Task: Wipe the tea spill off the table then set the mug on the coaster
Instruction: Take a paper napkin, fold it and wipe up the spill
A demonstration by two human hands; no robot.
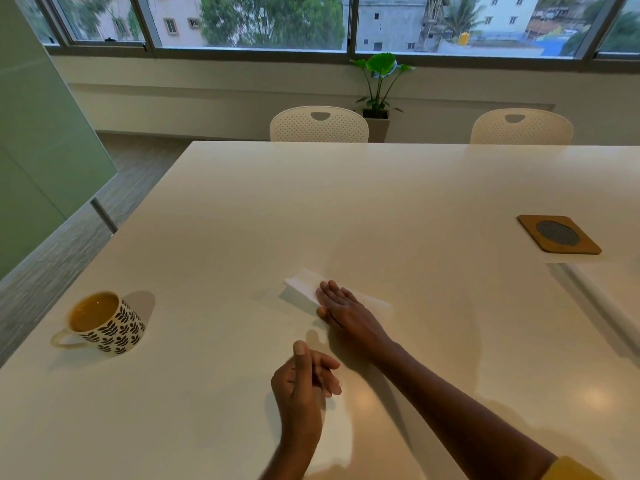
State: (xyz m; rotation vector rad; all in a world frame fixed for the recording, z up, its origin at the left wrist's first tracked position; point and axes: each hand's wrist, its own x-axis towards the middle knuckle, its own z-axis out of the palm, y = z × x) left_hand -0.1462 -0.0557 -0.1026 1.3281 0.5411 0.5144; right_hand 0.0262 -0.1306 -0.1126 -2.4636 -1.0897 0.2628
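A leaf-patterned mug full of tea stands near the left edge of the white table, its handle pointing left. A square brown coaster with a round grey mesh centre lies at the far right. In the middle lies a white paper tissue, and my right hand presses flat on it with fingers stretched out. My left hand hovers nearer to me, fingers loosely curled and apart, holding nothing. I cannot make out any tea spill on the surface.
Two white perforated chairs stand at the table's far side. A potted plant sits by the window wall. A second table surface adjoins on the right, with a gap between. The floor drops away on the left.
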